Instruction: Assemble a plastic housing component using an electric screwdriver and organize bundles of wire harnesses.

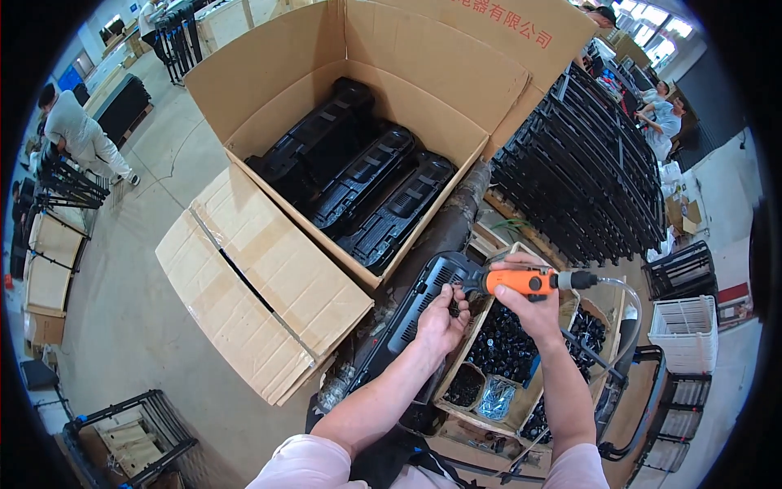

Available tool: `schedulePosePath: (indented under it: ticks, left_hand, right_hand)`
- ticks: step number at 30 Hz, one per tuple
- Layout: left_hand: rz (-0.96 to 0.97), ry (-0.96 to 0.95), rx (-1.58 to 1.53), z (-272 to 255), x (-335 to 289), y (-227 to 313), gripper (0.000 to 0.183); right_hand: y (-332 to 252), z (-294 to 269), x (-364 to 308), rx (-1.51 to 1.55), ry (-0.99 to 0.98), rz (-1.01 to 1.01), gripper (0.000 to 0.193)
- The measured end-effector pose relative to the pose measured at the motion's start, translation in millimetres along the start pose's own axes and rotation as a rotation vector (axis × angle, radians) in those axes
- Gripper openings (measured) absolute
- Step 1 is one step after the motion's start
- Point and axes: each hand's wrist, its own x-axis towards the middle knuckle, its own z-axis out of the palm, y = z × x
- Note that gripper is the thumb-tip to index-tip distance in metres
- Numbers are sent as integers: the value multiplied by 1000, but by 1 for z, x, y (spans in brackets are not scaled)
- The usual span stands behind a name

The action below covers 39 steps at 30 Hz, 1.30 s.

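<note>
My right hand (528,308) is wrapped round an orange power screwdriver (521,282), with a clear hose (626,285) running from its rear end. The tool lies nearly level, its dark front end pointing left over a long black plastic housing (403,326) with slotted vents. Beside that front end my left hand (444,320) is closed, fingers curled and pinched together above the housing. What it holds, if anything, is too small to make out. The housing rests slantwise on a dark padded surface (446,231), and my left forearm hides part of its near end.
Ahead, an open cardboard box (269,98) contains several black housings (399,212), its flap (252,285) folded out left. On the right, a wooden tray (440,401) holds black parts (498,342) and silver screws (497,399). Black frames (578,163) stand stacked behind. Other people (81,134) work farther off.
</note>
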Motion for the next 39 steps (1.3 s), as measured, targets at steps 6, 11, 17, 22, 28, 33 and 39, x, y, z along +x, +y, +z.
schedulePosePath:
  ticks: [6, 11, 17, 22, 28, 33, 39]
  left_hand:
    - [-27, -103, -91, 2, 5, 7, 25]
    - [-64, -132, -66, -1, -4, 17, 25]
    - [17, -104, 19, 3, -9, 18, 37]
    - [-48, -51, 56, -14, -24, 6, 35]
    - [-162, -24, 43, -52, -52, -6, 32]
    - [-186, -62, 157, -70, -75, -7, 34]
    - [-197, -60, 164, -86, -101, 4, 34]
  right_hand:
    - [-10, 7, -9, -13, -50, 14, 53]
    - [-11, 13, -9, -36, -57, 15, 53]
    - [1, 35, 4, -10, -27, 2, 52]
    - [17, 56, 27, -27, -3, -34, 53]
    - [33, 70, 43, -107, -51, -31, 52]
    - [43, 74, 47, -158, -71, -14, 41]
    - [42, 78, 46, -185, -83, -14, 33]
